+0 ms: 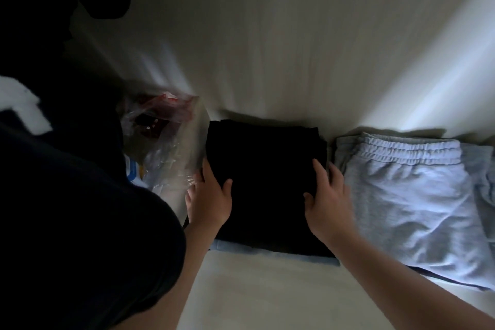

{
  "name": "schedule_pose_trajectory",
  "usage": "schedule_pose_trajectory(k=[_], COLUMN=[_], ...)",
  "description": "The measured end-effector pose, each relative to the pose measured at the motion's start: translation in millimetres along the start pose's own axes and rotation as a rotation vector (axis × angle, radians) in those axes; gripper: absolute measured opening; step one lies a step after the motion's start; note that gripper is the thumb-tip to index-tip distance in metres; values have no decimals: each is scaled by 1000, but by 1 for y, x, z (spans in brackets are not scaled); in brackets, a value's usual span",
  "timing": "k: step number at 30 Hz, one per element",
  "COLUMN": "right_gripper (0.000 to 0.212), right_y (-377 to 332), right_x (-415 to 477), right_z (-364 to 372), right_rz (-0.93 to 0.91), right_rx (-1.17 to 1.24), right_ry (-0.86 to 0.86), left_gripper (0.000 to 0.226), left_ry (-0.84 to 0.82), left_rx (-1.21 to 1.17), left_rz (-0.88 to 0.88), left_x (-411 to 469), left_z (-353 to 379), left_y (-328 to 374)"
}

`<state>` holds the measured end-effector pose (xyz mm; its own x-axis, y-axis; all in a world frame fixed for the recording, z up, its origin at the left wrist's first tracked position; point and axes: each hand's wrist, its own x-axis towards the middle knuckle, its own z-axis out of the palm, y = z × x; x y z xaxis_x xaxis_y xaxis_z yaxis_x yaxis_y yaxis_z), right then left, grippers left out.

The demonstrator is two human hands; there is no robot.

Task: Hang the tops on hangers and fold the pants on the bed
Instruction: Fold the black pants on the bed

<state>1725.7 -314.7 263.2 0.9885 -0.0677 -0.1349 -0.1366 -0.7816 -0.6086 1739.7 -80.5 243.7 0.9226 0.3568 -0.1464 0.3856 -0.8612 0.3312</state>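
A folded pair of black pants [266, 182] lies on the pale bed [267, 297], stacked on a folded light blue garment [270, 253] whose edge shows beneath it. My left hand [210, 197] rests on the stack's left edge, thumb on top of the black fabric and fingers along the side. My right hand [328, 195] lies on the stack's right edge, fingers fairly straight and spread. To the right, touching or nearly touching the stack, sits a folded pair of light grey sweatpants [412, 195] with an elastic waistband at its far end.
A crumpled clear plastic bag [160, 139] with red and dark items inside lies left of the stack. A dark garment or sleeve [80, 195] fills the left side of the view. A pale wall [294, 35] rises directly behind the clothes.
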Motion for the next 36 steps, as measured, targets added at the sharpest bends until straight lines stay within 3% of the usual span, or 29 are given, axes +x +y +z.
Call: schedule_pose_trajectory(k=[4, 7, 12, 18, 22, 28, 36], right_gripper=[65, 64, 66, 68, 71, 62, 61], right_y=[-6, 6, 26, 28, 44, 62, 92], right_x=[-13, -25, -17, -31, -86, -165, -283], right_z=[16, 34, 55, 41, 22, -14, -56], right_rz=[-281, -244, -176, -167, -193, 27, 71], right_rx=[-291, -384, -399, -403, -461, -464, -528], right_ry=[49, -64, -194, -297, -347, -643, -617], left_gripper=[76, 63, 64, 62, 65, 63, 64], left_ry=[157, 71, -89, -174, -266, -561, -626], left_rx=[145, 215, 317, 263, 140, 96, 120], left_rz=[243, 345, 311, 293, 240, 154, 61], left_x=[-28, -56, -57, -72, -133, -241, -348], left_z=[15, 39, 58, 50, 54, 47, 24], left_y=[17, 20, 15, 11, 7, -1, -15])
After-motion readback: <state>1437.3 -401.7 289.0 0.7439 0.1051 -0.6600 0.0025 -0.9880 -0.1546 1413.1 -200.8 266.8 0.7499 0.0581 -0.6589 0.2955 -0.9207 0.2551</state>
